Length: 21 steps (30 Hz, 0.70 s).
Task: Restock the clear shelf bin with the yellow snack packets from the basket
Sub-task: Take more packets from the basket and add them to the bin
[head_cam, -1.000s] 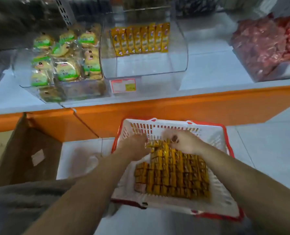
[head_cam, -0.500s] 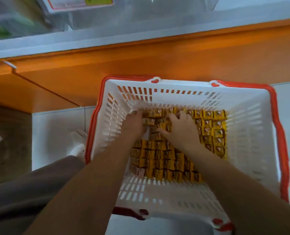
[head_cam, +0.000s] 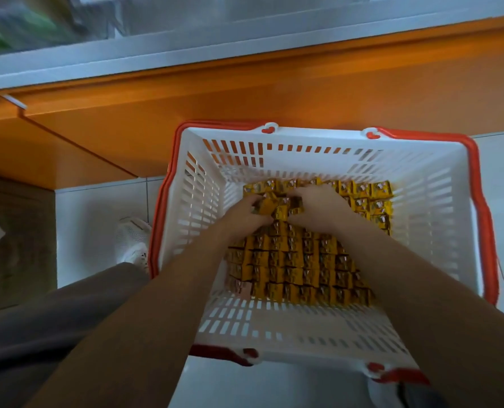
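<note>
basket [head_cam: 439, 201] before shelf [head_cam: 245, 83] | packets [head_cam: 300, 266] in basket — shoe [head_cam: 133, 240] left

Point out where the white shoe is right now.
In the head view, the white shoe sits at the left on the pale floor tile, close beside the left wall of the basket and just beyond the grey trouser leg.

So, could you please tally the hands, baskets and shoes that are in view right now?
Hands: 2, the left hand and the right hand, both gripping yellow snack packets
Baskets: 1, the white basket with red trim
Shoes: 1 plainly seen, a white shoe
Total: 4
</note>
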Motion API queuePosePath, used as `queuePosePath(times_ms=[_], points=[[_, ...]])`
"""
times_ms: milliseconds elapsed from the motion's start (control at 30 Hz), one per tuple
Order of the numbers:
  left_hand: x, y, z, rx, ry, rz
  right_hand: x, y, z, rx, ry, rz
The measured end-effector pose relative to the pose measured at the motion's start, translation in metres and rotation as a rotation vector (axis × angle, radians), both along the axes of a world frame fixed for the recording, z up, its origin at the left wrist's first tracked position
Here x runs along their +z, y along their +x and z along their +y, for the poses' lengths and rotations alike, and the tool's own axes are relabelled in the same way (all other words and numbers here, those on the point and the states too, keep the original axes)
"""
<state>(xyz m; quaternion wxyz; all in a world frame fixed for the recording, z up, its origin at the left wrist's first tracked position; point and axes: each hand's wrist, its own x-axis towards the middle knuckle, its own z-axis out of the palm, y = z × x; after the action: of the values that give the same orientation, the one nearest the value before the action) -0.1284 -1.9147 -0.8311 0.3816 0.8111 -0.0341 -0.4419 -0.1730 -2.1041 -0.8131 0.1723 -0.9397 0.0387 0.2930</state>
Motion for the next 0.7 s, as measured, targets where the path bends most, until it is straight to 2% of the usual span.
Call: queuePosePath(times_ms=[100,267,400,600,700], points=[[0.000,-0.005,-0.001,0.012,-0.062,0.044,-0.003,-0.004,0.002,-0.008,0.003,0.015],[-0.009,-0.009,-0.006,0.027,-0.071,-0.046,-0.006,-0.005,-0.001,-0.066,0.014,-0.008],[-0.018,-0.010,-0.003,0.099,-0.118,-0.020,-0.006,-0.004,-0.004,-0.096,0.039,-0.064],[-0.017,-0.010,0.007,0.377,-0.131,0.076,-0.006,-0.010,0.000,-0.163,0.079,-0.151],[-0.016,-0.008,0.006,0.461,-0.153,0.108,-0.006,-0.011,0.008,-0.128,0.038,-0.208]])
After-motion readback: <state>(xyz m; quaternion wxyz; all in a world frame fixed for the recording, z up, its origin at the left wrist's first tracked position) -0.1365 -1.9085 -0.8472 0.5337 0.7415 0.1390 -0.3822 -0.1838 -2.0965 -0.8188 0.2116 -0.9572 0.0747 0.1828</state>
